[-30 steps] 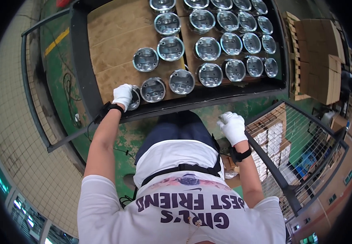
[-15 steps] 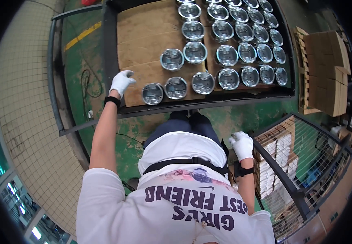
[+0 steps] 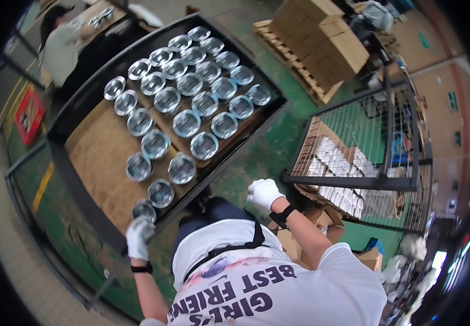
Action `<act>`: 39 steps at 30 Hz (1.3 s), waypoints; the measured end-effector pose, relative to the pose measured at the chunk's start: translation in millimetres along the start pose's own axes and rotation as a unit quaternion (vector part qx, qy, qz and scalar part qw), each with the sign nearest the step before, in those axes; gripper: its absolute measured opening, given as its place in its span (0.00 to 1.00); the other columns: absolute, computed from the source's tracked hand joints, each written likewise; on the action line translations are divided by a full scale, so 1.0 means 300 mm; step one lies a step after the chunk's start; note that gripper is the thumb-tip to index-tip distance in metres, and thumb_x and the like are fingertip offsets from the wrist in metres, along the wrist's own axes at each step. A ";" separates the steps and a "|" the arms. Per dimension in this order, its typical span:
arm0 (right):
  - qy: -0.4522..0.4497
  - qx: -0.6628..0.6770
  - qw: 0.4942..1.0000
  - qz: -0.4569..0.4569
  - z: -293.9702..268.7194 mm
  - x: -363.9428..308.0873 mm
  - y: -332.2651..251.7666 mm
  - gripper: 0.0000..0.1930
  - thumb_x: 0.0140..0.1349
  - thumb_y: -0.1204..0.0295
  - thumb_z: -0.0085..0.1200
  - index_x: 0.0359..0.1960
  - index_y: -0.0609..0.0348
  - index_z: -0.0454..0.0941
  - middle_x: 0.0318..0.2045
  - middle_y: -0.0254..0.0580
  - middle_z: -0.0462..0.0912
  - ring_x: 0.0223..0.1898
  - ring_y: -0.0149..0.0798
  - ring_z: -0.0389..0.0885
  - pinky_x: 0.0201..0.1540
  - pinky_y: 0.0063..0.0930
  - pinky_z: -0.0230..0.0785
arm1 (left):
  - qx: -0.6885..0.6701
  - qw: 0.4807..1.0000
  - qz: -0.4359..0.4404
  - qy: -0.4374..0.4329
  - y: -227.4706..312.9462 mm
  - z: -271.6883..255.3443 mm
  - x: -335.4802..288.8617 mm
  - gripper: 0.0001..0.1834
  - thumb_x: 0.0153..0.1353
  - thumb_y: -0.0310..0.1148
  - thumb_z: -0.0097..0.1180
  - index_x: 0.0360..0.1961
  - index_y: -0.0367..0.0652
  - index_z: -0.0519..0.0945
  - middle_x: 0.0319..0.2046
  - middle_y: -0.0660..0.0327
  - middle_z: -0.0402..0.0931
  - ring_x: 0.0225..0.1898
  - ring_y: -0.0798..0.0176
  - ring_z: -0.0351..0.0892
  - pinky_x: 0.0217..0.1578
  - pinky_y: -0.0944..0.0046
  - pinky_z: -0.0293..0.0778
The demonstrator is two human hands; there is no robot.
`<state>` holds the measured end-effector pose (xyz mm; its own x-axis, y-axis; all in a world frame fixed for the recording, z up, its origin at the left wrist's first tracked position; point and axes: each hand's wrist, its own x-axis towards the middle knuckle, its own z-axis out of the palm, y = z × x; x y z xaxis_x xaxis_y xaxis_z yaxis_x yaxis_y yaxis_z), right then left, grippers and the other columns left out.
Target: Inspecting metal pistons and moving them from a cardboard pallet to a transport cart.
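Rows of shiny metal engine pistons [image 3: 167, 100] stand on the brown cardboard lining [image 3: 101, 163] of a dark metal bin [image 3: 82, 195]. My left hand [image 3: 138, 239], in a white glove, is at the bin's near left corner. Its fingertips overlap the near edge of the corner piston [image 3: 144, 209]; blur hides whether they grip it. Another piston [image 3: 161, 193] stands just beyond. Off the bin's near side, my right hand [image 3: 265, 194], also gloved in white, hangs over the green floor. Its fingers are curled in a loose fist, with nothing visible in them.
A wire mesh cage [image 3: 354, 157] with white packages stands to the right. Large cardboard cartons [image 3: 316, 43] sit on a wooden pallet [image 3: 294, 62] at the far right. Beyond the bin's far left side is another person [image 3: 63, 46]. A red crate [image 3: 29, 115] lies at the left.
The view has turned, so the bin now slants and more shows on the right. My left hand has come from beside the corner piston to its edge. My right hand's fingers are more curled.
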<state>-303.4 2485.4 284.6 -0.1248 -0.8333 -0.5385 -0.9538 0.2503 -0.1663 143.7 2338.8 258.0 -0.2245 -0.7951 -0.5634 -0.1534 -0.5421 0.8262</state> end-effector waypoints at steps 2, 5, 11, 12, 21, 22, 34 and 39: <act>-0.035 0.018 0.998 0.039 -0.043 -0.008 0.000 0.15 0.54 0.56 0.57 0.36 0.50 0.87 0.37 0.45 0.85 0.45 0.48 0.82 0.49 0.42 0.70 | -0.017 0.995 -0.079 -0.060 0.067 0.169 -0.055 0.11 0.63 0.31 0.57 0.44 0.37 0.82 0.37 0.60 0.83 0.36 0.66 0.83 0.37 0.67 0.77; 0.047 0.049 0.997 0.032 -0.082 -0.015 0.028 0.13 0.52 0.58 0.58 0.31 0.52 0.86 0.32 0.46 0.85 0.42 0.49 0.83 0.45 0.45 0.72 | 0.012 0.986 -0.097 -0.134 0.077 0.310 -0.054 0.12 0.64 0.28 0.56 0.47 0.36 0.81 0.40 0.58 0.83 0.38 0.63 0.84 0.41 0.64 0.80; 0.137 0.129 0.982 0.031 -0.201 0.076 0.175 0.16 0.55 0.55 0.56 0.38 0.50 0.86 0.37 0.45 0.85 0.43 0.49 0.82 0.47 0.45 0.73 | 0.095 0.981 -0.018 -0.166 0.190 0.506 0.023 0.11 0.65 0.27 0.58 0.46 0.35 0.82 0.40 0.61 0.82 0.40 0.70 0.79 0.43 0.71 0.74; 0.147 0.138 0.979 0.019 -0.235 0.103 0.197 0.16 0.55 0.55 0.56 0.37 0.50 0.86 0.37 0.45 0.85 0.43 0.49 0.82 0.46 0.45 0.73 | 0.108 0.982 -0.002 -0.157 0.200 0.529 0.034 0.11 0.65 0.27 0.58 0.46 0.35 0.82 0.40 0.62 0.82 0.41 0.70 0.78 0.44 0.72 0.73; 0.249 0.261 0.926 -0.112 -0.625 0.350 0.520 0.12 0.55 0.60 0.61 0.35 0.53 0.85 0.32 0.42 0.83 0.37 0.49 0.82 0.42 0.40 0.73 | 0.060 0.997 -0.026 -0.040 0.330 0.887 0.196 0.10 0.65 0.25 0.57 0.46 0.35 0.81 0.40 0.62 0.82 0.37 0.71 0.79 0.41 0.70 0.74; 0.242 0.255 0.928 -0.121 -0.667 0.388 0.580 0.12 0.55 0.61 0.61 0.34 0.53 0.85 0.32 0.42 0.83 0.37 0.48 0.82 0.41 0.40 0.74 | 0.050 0.997 -0.044 -0.029 0.362 0.957 0.212 0.10 0.65 0.26 0.57 0.46 0.36 0.81 0.40 0.62 0.82 0.37 0.70 0.79 0.41 0.70 0.75; 0.294 0.227 0.924 -0.090 -0.990 0.509 1.076 0.10 0.55 0.62 0.59 0.32 0.52 0.85 0.32 0.42 0.84 0.36 0.48 0.82 0.41 0.39 0.74 | -0.002 0.994 -0.053 -0.100 0.599 1.514 0.299 0.13 0.65 0.30 0.58 0.48 0.36 0.82 0.43 0.60 0.83 0.42 0.68 0.81 0.46 0.67 0.75; 0.301 0.305 0.903 -0.019 -1.071 0.507 1.276 0.10 0.54 0.65 0.63 0.33 0.56 0.85 0.33 0.43 0.85 0.39 0.47 0.83 0.44 0.37 0.74 | 0.063 0.990 -0.037 -0.121 0.589 1.684 0.418 0.13 0.66 0.29 0.58 0.48 0.35 0.82 0.42 0.63 0.83 0.42 0.71 0.79 0.46 0.70 0.73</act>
<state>-775.3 2296.1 404.4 -0.3961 -0.9182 -0.0066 -0.6553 0.2877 -0.6985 -397.8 2280.7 333.4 -0.4289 -0.6579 -0.6190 -0.2938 -0.5464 0.7843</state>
